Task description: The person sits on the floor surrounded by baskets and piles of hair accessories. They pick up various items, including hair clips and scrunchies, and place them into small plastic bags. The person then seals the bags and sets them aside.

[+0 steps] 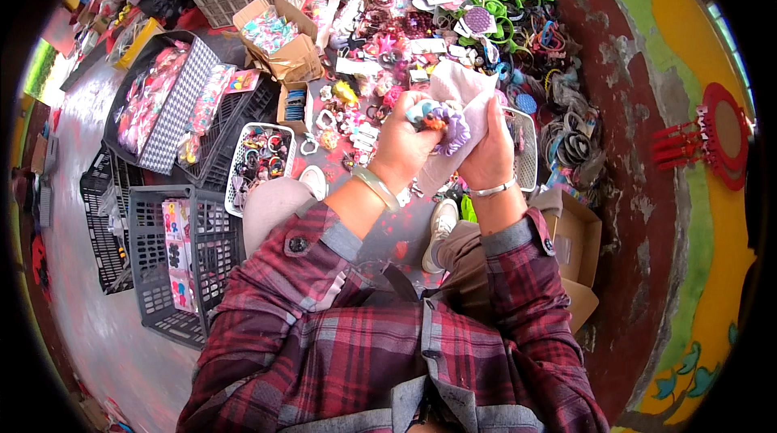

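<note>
My left hand [398, 144] is closed round a small bunch of scrunchies [456, 133], in lilac, orange and pale teal. Beside it, my right hand [492, 154] grips the edge of a thin, pale pinkish-white sheet [463, 87]; whether it is cloth, paper or a bag I cannot tell. The sheet hangs behind and below the scrunchies, between my two hands. Beyond both hands spreads a heap of hair accessories [384, 44], with pink, dark red and white pieces. Green headbands [511, 4] lie at its far right.
A white basket of small hair ties [263, 159] stands left of my knee. Dark plastic crates [166, 198] crowd the left side, near a patterned box [174, 101]. An open cardboard box [579, 243] sits by my right arm. A painted wall [647, 150] runs along the right.
</note>
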`<state>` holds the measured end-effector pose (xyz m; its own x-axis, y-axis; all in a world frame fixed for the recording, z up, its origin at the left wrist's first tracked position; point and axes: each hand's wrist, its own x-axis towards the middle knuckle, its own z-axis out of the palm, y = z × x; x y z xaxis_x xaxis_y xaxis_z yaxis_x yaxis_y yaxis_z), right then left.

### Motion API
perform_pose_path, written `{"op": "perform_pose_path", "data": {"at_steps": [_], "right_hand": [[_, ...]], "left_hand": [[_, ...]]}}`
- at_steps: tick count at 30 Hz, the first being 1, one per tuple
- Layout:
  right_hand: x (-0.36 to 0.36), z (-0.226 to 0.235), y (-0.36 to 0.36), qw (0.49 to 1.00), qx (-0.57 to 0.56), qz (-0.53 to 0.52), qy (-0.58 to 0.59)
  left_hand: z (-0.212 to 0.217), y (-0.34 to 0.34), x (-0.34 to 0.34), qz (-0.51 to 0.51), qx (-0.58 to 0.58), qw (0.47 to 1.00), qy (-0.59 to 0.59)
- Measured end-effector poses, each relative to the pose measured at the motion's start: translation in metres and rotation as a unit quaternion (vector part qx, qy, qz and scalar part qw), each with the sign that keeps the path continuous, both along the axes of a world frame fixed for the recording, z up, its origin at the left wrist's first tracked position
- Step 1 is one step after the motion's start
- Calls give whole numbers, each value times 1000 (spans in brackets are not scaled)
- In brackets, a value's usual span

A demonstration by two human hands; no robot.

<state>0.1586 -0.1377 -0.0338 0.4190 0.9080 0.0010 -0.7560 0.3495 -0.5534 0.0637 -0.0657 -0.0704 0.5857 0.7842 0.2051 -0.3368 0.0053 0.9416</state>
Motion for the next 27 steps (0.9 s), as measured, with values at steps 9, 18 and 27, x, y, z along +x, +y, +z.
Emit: {"op": "perform_pose_path", "data": {"at_steps": [9, 18, 27], "right_hand": [[22, -7, -1, 998, -22, -42, 31], [7, 1, 4, 995, -52, -74, -48], [-11, -48, 12, 899, -215, -139, -354]], "left_hand": [[6, 18, -11, -34, -365, 928, -67], [-10, 16, -4, 27, -244, 969, -18], [1, -19, -7, -177, -255, 950, -7]]}}
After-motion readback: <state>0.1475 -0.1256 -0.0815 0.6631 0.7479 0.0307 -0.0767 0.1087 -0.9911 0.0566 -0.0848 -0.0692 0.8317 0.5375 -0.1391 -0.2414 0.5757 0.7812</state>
